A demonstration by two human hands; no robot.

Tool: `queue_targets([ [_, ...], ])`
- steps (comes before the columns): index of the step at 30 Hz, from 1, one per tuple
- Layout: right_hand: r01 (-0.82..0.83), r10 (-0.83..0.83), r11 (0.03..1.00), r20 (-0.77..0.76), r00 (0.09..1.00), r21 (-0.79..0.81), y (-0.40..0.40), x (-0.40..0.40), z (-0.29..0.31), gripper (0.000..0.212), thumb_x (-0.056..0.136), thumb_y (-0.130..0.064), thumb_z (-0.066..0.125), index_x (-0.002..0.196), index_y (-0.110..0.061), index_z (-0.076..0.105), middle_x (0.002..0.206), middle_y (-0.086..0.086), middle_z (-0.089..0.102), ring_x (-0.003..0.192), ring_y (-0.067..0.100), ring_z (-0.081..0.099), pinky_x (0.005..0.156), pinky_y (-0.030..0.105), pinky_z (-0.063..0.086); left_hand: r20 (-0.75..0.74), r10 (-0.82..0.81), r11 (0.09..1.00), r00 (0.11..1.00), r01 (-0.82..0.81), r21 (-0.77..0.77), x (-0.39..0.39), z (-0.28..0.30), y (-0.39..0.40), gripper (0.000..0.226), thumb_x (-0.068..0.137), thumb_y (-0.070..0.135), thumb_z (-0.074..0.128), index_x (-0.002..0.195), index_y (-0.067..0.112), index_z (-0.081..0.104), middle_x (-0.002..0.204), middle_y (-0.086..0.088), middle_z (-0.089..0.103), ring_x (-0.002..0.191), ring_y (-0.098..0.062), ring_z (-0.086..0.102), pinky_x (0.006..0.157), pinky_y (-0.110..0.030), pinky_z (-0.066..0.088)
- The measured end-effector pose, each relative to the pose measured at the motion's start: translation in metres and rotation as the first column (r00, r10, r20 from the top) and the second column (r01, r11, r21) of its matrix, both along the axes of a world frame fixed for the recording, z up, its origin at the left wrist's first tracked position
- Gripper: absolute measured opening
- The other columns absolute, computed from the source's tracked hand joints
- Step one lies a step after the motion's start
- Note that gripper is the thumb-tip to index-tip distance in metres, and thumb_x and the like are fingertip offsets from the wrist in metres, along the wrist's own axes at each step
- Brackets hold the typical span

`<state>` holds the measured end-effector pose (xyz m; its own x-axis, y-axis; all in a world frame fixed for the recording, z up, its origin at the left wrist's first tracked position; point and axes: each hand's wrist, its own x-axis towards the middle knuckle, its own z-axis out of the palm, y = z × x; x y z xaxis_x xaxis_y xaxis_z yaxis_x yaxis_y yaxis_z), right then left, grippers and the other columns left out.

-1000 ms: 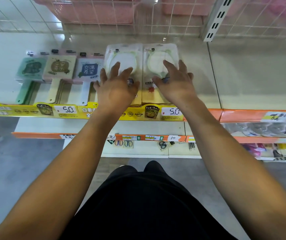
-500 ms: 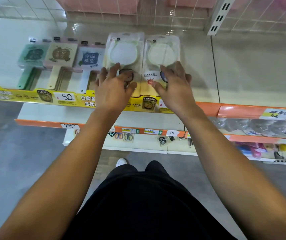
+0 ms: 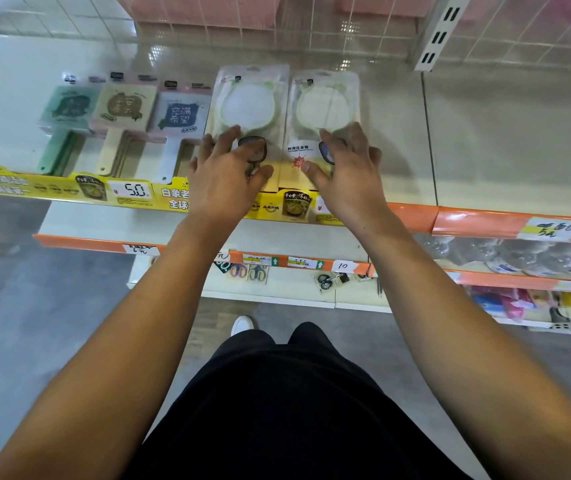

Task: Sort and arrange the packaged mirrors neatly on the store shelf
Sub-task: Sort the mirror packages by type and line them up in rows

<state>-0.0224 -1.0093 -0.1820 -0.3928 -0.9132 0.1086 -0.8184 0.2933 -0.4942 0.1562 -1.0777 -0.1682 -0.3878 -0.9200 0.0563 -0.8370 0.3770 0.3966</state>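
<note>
Both hands have slid back down the packs toward the shelf edge. The left hand (image 3: 223, 174) and right hand (image 3: 344, 174) (fingers spread earlier) now curl slightly.

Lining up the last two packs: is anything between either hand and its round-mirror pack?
Nothing visible. The left hand rests directly on the left mirror pack, the right hand on the right mirror pack.
</note>
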Motion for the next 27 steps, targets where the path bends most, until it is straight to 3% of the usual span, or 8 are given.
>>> queue_targets([
  [6,-0.005,0.005,1.0,0.023,1.0,-0.012,-0.003,-0.002,-0.002,0.063,0.088,-0.057,0.058,0.14,-0.025,0.049,0.142,0.008,0.037,0.125,0.035,0.041,0.103,0.036,0.03,0.005,0.009,1.0,1.0,-0.009,0.008,0.0,0.008,0.001,0.043,0.09,0.047,0.056,0.131,0.035,0.055,0.155,0.002,0.031,0.145,-0.035,0.018,0.113,-0.055,0.023],
  [10,0.076,-0.076,0.997,0.048,0.996,0.017,-0.003,0.004,0.015,0.061,0.09,-0.055,0.057,0.144,-0.031,0.043,0.159,0.01,0.02,0.141,0.04,0.019,0.111,0.047,0.027,-0.031,0.027,0.995,0.999,-0.03,-0.096,0.01,0.015,0.003,0.042,0.094,0.046,0.048,0.133,0.032,0.053,0.152,0.0,0.036,0.144,-0.032,0.023,0.112,-0.054,0.025],
  [16,-0.028,0.031,0.997,0.041,0.999,-0.078,-0.018,0.042,0.039,0.054,0.093,-0.047,0.054,0.143,-0.03,0.045,0.158,0.008,0.024,0.146,0.036,0.015,0.116,0.051,0.024,-0.038,0.042,0.987,0.998,-0.047,-0.153,0.039,0.017,-0.007,0.047,0.091,0.045,0.046,0.134,0.028,0.051,0.148,-0.004,0.041,0.138,-0.032,0.034,0.105,-0.055,0.035],
  [22,-0.114,0.117,0.986,0.02,0.993,-0.123,-0.044,0.101,0.04,0.048,0.094,-0.039,0.056,0.139,-0.023,0.051,0.152,0.009,0.036,0.139,0.034,0.032,0.111,0.043,0.033,-0.038,0.089,0.974,0.995,-0.095,-0.205,0.091,0.015,-0.03,0.04,0.093,0.041,0.045,0.131,0.03,0.053,0.146,-0.003,0.044,0.136,-0.032,0.036,0.105,-0.052,0.034],
  [27,-0.073,0.078,0.979,0.018,0.997,-0.19,-0.078,0.16,0.031,0.037,0.092,-0.033,0.058,0.125,-0.016,0.062,0.13,0.006,0.056,0.118,0.029,0.053,0.097,0.033,0.04,-0.053,0.094,0.971,0.994,-0.104,-0.216,0.161,0.013,-0.066,0.038,0.089,0.034,0.05,0.124,0.024,0.057,0.137,-0.005,0.051,0.123,-0.034,0.048,0.096,-0.05,0.043],
])
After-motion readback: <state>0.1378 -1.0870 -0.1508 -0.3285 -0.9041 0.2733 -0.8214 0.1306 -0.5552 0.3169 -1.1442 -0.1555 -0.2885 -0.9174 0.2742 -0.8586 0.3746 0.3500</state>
